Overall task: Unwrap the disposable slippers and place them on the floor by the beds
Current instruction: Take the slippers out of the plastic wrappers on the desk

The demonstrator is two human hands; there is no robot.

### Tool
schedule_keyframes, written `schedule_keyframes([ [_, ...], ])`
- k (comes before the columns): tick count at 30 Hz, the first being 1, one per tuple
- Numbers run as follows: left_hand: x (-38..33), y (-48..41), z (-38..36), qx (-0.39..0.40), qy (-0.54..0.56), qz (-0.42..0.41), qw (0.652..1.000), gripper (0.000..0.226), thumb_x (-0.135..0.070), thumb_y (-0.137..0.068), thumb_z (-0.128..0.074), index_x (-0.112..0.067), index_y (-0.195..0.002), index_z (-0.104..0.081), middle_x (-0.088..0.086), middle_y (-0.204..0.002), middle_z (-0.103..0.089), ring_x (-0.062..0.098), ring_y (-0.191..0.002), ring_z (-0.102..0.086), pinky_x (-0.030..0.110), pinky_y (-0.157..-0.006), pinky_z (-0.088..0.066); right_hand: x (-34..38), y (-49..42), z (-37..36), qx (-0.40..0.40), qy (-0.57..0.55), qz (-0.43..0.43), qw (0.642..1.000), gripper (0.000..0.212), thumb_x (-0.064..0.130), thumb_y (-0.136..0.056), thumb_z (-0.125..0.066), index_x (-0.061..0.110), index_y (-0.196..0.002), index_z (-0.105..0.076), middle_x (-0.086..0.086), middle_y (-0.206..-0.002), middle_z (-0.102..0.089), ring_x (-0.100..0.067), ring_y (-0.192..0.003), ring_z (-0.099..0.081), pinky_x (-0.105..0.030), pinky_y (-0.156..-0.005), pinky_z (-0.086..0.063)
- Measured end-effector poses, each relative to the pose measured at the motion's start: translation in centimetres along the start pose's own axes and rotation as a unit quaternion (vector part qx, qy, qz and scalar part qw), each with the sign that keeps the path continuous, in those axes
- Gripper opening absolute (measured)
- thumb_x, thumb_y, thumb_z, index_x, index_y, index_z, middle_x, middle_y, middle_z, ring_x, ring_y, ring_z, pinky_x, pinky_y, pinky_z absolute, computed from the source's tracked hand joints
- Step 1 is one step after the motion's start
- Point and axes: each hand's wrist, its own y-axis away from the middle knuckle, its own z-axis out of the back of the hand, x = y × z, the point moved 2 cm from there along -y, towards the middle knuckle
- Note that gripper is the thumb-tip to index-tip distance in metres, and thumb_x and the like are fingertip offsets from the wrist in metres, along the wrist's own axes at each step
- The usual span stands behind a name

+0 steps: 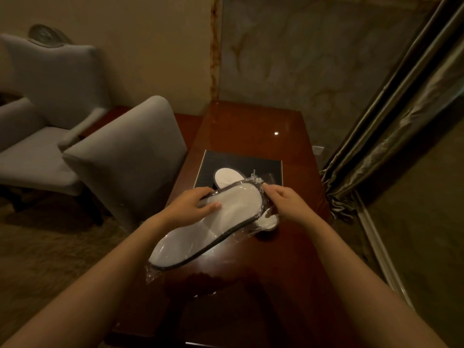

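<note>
Over the glossy desk (251, 126), my left hand (193, 207) grips the wrapped slippers (213, 232); my right hand (283, 197) pinches the wrapper (256, 181) end at one o'clock. Unwrapping seems only beginning; placing on floor remains.

Lighting dim and warm throughout: one small bright reflection glints on the polished table (251, 121), pale glare sits on the plastic wrap (211, 258), the armchair (37, 96) at left is blurred, and wide-angle distortion bends the curtain (391, 121) near the frame edge.
</note>
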Motion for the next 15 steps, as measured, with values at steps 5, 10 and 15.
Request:
schedule_keyframes([
  [5,0.1,0.3,0.1,0.012,0.030,0.012,0.999,0.026,-0.041,-0.090,-0.054,-0.022,-0.107,-0.058,-0.002,-0.095,-0.061,0.013,-0.085,-0.060,0.029,-0.075,-0.051,0.6,0.1,0.2,0.050,-0.061,-0.011,0.997,0.033,0.028,-0.098,-0.039,0.006,-0.104,-0.064,-0.001,-0.075,-0.063,0.003,-0.051,-0.061,-0.011,-0.050,-0.049],
  [10,-0.5,0.2,0.0,0.015,0.021,0.007,1.000,0.029,-0.038,-0.090,-0.055,-0.018,-0.111,-0.059,-0.004,-0.093,-0.060,0.010,-0.083,-0.058,0.024,-0.072,-0.048,1.7,0.6,0.2,0.086,0.014,0.040,0.995,0.010,0.026,-0.092,-0.052,0.023,-0.090,-0.061,0.002,-0.081,-0.062,0.004,-0.057,-0.062,-0.010,-0.052,-0.050],
  [15,-0.7,0.0,-0.1,0.009,-0.008,-0.001,1.000,0.028,-0.041,-0.090,-0.053,-0.020,-0.108,-0.059,-0.003,-0.092,-0.061,0.015,-0.083,-0.059,0.029,-0.073,-0.049,1.8,0.2,0.7,0.031,0.014,0.040,0.999,0.006,0.021,-0.089,-0.057,0.017,-0.088,-0.062,0.001,-0.083,-0.061,-0.008,-0.070,-0.061,-0.013,-0.055,-0.051],
])
